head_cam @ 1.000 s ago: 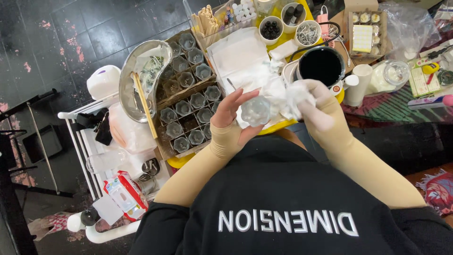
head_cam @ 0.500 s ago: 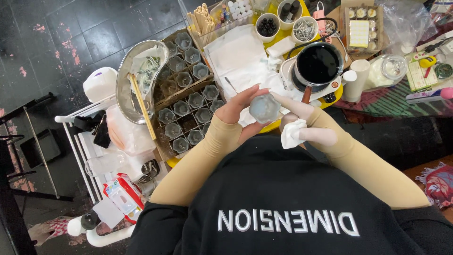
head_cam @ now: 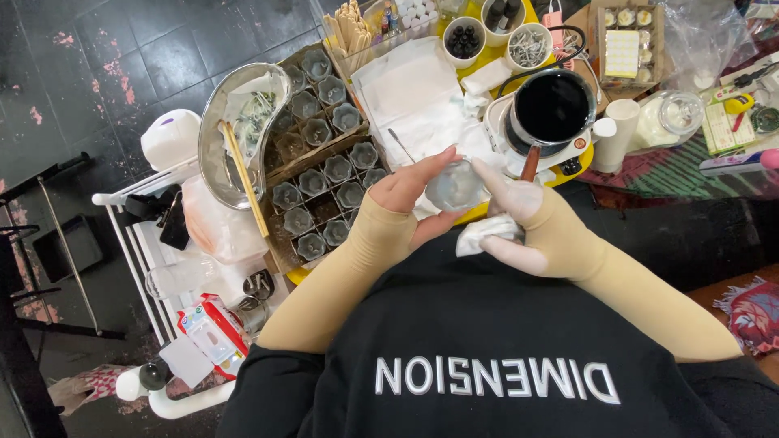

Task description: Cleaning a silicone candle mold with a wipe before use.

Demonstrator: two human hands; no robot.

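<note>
Since half a second earlier, the small glass cup (head_cam: 454,186) had stayed between both hands, while the right hand (head_cam: 527,223) had shifted so its palm turned more toward the cup. The left hand (head_cam: 414,199) cupped the glass from its side, fingers (head_cam: 434,162) curled over the rim and thumb beneath. The right hand's index finger (head_cam: 487,174) touched the opposite rim, and its lower fingers were closed on a crumpled white cloth (head_cam: 484,234). Just beyond the fingertips sat a dark pot (head_cam: 554,105). Past the left fingers lay a box of empty glass cups (head_cam: 324,186) and a metal tray (head_cam: 235,134).
</note>
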